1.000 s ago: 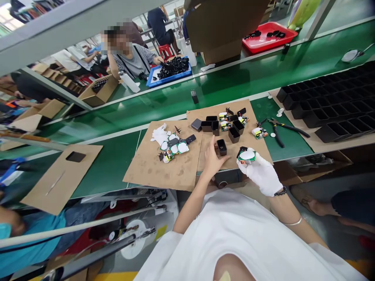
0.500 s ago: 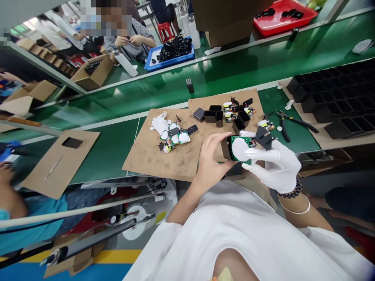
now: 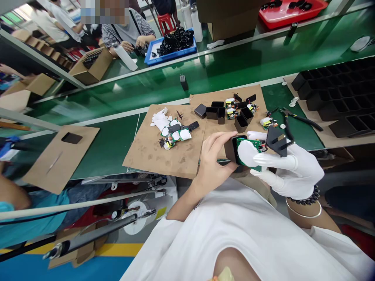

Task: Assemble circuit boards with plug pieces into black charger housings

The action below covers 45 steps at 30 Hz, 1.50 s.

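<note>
My bare left hand (image 3: pixel 213 160) grips a small black plastic housing (image 3: pixel 231 149) in front of my chest. My right hand (image 3: pixel 288 169), in a white glove, pinches a green circuit board (image 3: pixel 249 150) with a white pad on it, its end set into the housing's open mouth. A black plug cap (image 3: pixel 275 139) hangs on wires from the board, above my gloved fingers. Several more black housings (image 3: pixel 218 113) and loose boards (image 3: pixel 175 134) lie on the brown cardboard sheets (image 3: pixel 164 156) beyond my hands.
Pliers (image 3: pixel 295 120) lie right of the cardboard, beside trays of black housings (image 3: pixel 336 97). A green conveyor belt (image 3: pixel 205 74) runs behind. Across it stand a blue bin (image 3: pixel 172 45), a red tray (image 3: pixel 293 9) and cardboard boxes; a seated person works there. A white glove (image 3: pixel 159 117) lies on the cardboard.
My left hand picked a housing off the cardboard and lifted it. My right hand brought the board up to it, and both hands have come closer to my chest.
</note>
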Motion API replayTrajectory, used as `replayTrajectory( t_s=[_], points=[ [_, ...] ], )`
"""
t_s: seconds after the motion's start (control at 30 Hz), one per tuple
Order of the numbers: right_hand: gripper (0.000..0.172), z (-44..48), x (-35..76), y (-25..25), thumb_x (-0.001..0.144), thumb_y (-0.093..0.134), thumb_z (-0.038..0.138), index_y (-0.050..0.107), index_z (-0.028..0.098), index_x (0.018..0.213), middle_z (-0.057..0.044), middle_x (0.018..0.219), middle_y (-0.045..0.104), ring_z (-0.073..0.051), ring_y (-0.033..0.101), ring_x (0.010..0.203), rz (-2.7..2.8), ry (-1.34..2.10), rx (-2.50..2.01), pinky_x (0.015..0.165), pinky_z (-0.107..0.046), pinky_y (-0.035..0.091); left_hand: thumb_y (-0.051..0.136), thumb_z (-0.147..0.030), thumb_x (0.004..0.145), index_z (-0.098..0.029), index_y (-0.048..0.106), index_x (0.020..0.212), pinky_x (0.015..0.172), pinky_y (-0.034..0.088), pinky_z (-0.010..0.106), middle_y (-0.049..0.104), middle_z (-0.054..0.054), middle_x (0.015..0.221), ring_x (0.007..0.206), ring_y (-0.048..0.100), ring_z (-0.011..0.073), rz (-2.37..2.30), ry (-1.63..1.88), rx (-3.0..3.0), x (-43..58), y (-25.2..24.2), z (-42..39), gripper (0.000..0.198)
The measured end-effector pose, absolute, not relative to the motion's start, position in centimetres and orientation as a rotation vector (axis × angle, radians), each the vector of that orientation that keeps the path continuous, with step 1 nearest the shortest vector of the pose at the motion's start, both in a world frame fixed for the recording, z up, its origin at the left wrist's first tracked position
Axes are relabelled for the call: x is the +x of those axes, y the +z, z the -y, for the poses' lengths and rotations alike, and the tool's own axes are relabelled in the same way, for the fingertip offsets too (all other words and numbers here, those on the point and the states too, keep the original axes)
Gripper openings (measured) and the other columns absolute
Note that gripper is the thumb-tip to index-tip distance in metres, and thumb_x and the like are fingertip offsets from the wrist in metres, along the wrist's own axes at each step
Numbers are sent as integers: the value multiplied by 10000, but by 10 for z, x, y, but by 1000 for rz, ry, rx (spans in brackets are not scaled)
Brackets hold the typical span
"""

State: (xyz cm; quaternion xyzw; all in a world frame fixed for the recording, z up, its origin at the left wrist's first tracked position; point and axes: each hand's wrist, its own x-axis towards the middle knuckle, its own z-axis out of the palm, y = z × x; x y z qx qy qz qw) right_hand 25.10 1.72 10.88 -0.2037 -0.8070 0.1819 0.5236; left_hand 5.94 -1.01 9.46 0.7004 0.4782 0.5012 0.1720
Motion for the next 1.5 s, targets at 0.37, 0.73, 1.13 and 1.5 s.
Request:
replayTrajectory(
  t_s=[0.37,0.73,1.13,1.5],
  points=[
    [677,-15,252,111,740,729,29,624,406,1293,-5,1352,633,-251,634,1228,1921,517,-469,908,-369,629,682,-278,835,-275,568,1264,1035,465,388,636,52,1214,1160,602,244,-1319,1414,2003,60,95,10,443],
    [456,-16,254,104,814,674,84,674,327,1200,-64,1378,617,-211,607,1261,1984,534,-493,994,-360,554,651,-284,862,-263,549,1279,1035,452,377,628,60,1227,1171,594,238,-1288,1418,2055,60,96,10,429],
    [319,-13,253,101,863,629,129,664,279,1143,-115,1279,648,-223,632,1214,2048,440,-499,948,-373,576,636,-295,869,-256,552,1265,1032,450,378,636,67,1234,1175,601,233,-1271,1450,2088,58,90,11,407],
    [298,-9,246,107,832,691,129,685,253,1103,-122,1220,670,-221,668,1130,2106,252,-586,881,-336,595,662,-238,823,-247,575,1210,1027,462,378,656,55,1197,1147,619,223,-1263,1471,2022,57,83,8,397]
  ],
)
